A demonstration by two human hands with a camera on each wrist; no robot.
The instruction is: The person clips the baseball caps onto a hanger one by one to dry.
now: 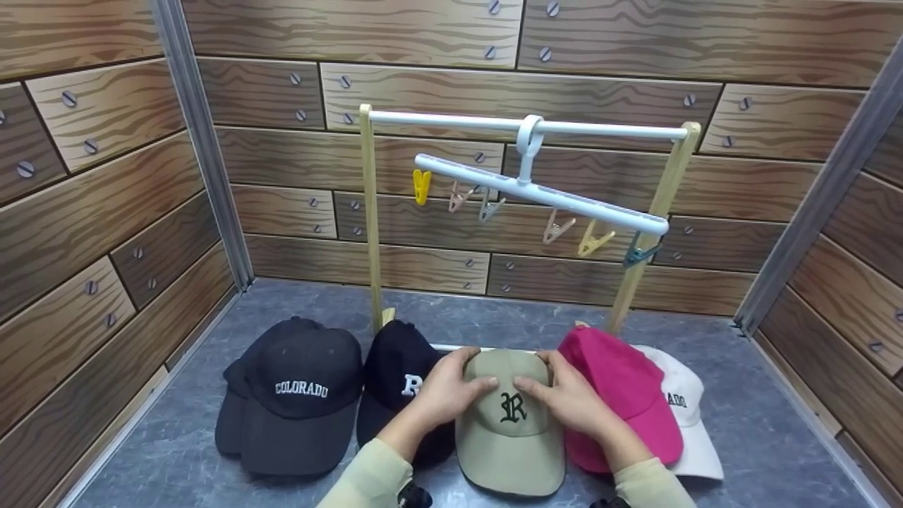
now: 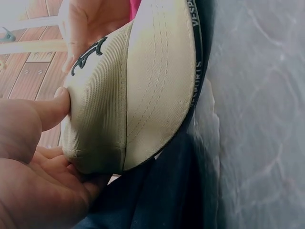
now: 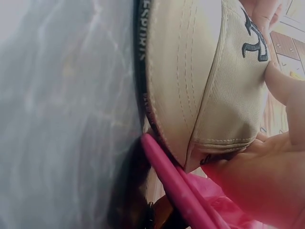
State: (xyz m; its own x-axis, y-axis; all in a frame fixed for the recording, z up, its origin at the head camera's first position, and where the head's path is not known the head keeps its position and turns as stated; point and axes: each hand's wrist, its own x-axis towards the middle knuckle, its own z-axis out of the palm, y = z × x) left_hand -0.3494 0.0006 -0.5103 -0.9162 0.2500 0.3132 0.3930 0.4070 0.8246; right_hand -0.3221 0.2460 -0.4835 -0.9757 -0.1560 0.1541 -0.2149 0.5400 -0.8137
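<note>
A khaki baseball cap [image 1: 509, 451] with a dark letter R on its front faces me, brim toward me, in the middle of the row. My left hand [image 1: 451, 384] grips its crown from the left side, thumb on the front panel and fingers behind. From the other side my right hand [image 1: 568, 395] holds the crown the same way. In the left wrist view the cap's brim [image 2: 159, 71] shows lettering along its edge. The right wrist view has the cap's side [image 3: 233, 100] between thumb and fingers, close beside a pink brim [image 3: 176, 186].
Left of the khaki cap stand a navy cap [image 1: 395, 353] and dark COLORADO caps [image 1: 303, 437]. To the right are a pink cap [image 1: 621, 381] and a white cap [image 1: 695, 437]. Behind, a rack [image 1: 451, 121] bears a tilted white hanger [image 1: 564, 200] with several clips [image 1: 422, 187].
</note>
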